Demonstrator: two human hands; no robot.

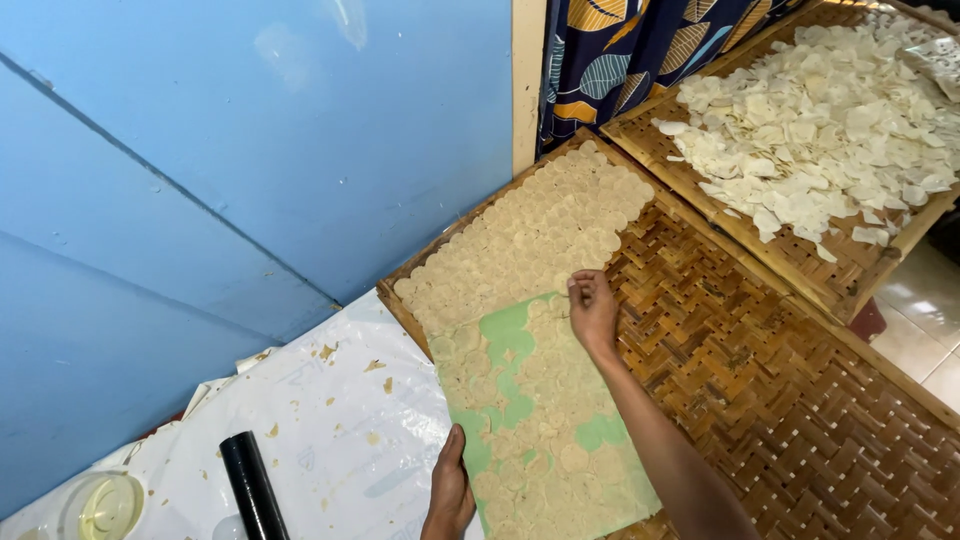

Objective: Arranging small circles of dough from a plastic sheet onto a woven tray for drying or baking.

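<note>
- Discs (535,240) of thin pale dough already fill the upper left part of the woven tray (780,400), laid edge to edge in overlapping rows up to its far corner.
- More discs still sit on the green sheet (520,400), which lies over the tray's near left corner; bare green patches show where some are gone, mostly near its top.
- Right hand (592,310) rests at the sheet's upper edge, just where the laid rows end, fingers curled and pinched at a disc there; whether it has lifted one I cannot tell.
- Left hand (450,495) grips the sheet's near left edge, thumb on top, fingers hidden beneath.
- Most of the tray's right and near weave is bare, so I judge the laying well under half done, with most of this sheet left to clear.
- Second tray (860,265) beyond holds a loose heap of whiter chips (820,120).
- White sheet (330,430) at left carries crumbs, a black roller (252,490) and a glass bowl (100,505).
</note>
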